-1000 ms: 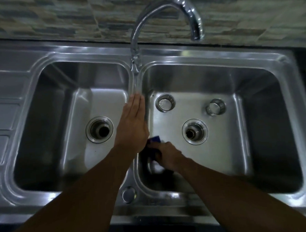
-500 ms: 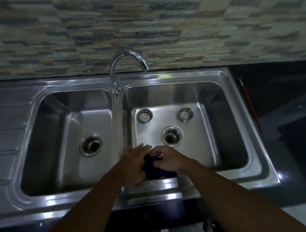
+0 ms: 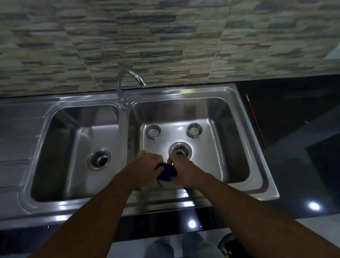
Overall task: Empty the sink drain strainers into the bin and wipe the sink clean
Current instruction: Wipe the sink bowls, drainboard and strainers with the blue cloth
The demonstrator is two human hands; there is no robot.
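A steel double sink point(image 3: 252, 136) fills the counter. Over the near part of the right basin, my left hand point(image 3: 147, 165) and my right hand point(image 3: 184, 172) both grip a bunched dark blue cloth point(image 3: 167, 172) between them. Two round strainers stand on the right basin's floor, one at the back left point(image 3: 153, 131) and one at the back right point(image 3: 194, 130). Both drains are bare: the right one point(image 3: 180, 149) just beyond my hands, the left one point(image 3: 99, 159) in the left basin.
A curved chrome tap point(image 3: 123, 82) rises behind the divider. A ribbed draining board point(image 3: 10, 149) lies to the left. On the dark counter to the right lies a thin red stick point(image 3: 255, 120). A stone-pattern wall stands behind.
The view has pulled back and up from the sink. My left hand left the divider and joined my right hand on the cloth, and both hands now hold it higher over the right basin.
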